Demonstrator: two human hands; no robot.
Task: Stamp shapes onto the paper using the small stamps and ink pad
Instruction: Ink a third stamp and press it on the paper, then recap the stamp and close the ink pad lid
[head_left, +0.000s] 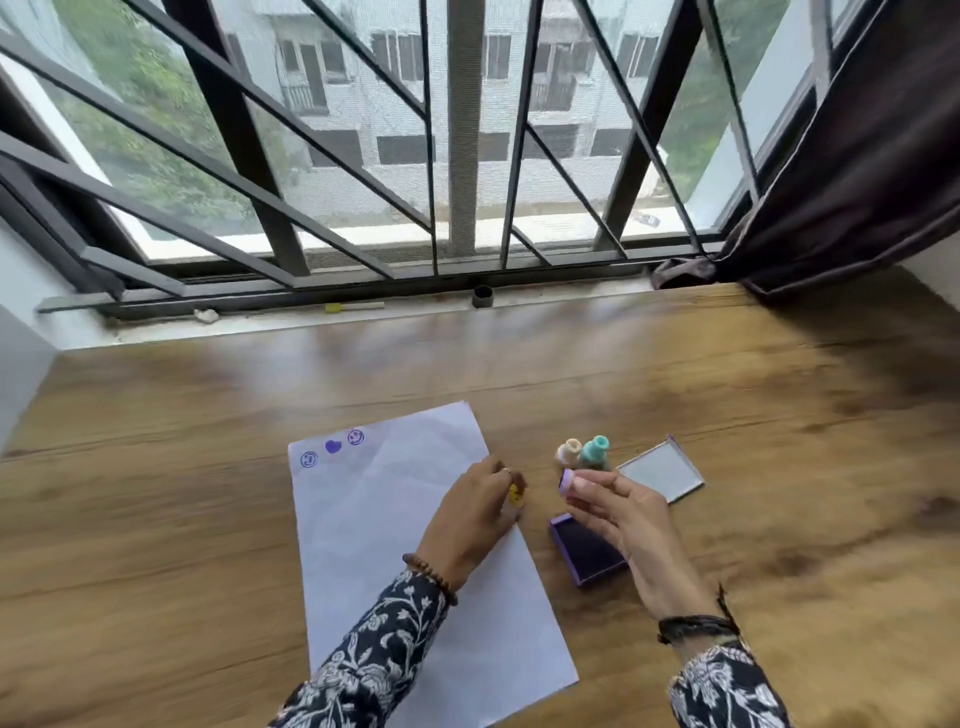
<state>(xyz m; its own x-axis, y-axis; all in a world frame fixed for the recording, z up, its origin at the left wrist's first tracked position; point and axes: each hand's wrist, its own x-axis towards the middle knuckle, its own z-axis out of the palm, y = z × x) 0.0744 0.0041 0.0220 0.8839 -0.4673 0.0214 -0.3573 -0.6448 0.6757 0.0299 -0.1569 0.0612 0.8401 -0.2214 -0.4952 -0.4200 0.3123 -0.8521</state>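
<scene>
A white sheet of paper (395, 519) lies on the wooden table with three purple prints (333, 446) along its top left edge. My left hand (478, 514) rests on the paper's right edge, closed around a small yellow stamp (514, 493). My right hand (618, 514) holds a pink stamp with a purple inked face (567, 479) above the open purple ink pad (587, 551). A peach stamp (569, 451) and a teal stamp (595, 450) stand upright just beyond my fingers.
The ink pad's clear lid (662, 470) lies to the right of the stamps. The wooden table (156, 519) runs up to a window sill (337, 312) with metal bars. A dark curtain (857, 182) hangs at the far right.
</scene>
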